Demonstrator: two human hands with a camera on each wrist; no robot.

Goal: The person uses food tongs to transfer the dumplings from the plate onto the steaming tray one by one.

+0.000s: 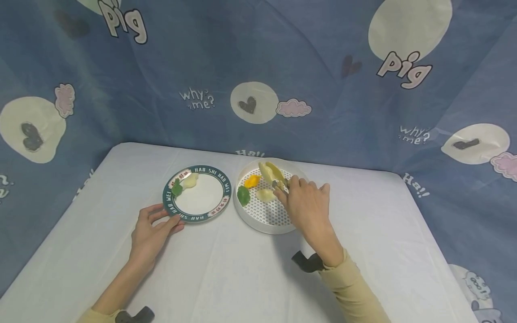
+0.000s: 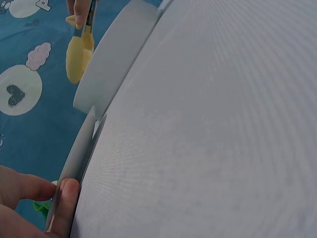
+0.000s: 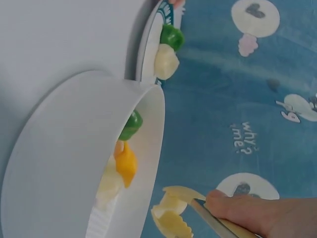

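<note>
The right grip [image 1: 310, 204] is clamped round yellow tongs [image 2: 75, 59] above a white perforated tray [image 1: 264, 227]; something pale [image 3: 173, 203] seems caught between their ends, though I can't be sure. In the tray lie a green piece [image 1: 243, 196], an orange piece [image 1: 252, 181] and a pale piece [image 1: 265, 195]. Just beside it, the left grip [image 1: 151, 232] pinches the rim of a plate [image 1: 208, 197] bearing a green lump [image 1: 177, 188] and a whitish lump [image 1: 190, 180], on the desk [image 1: 242, 273].

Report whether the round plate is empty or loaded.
Loaded: the plate bears a green piece and a pale piece, side by side.
</note>
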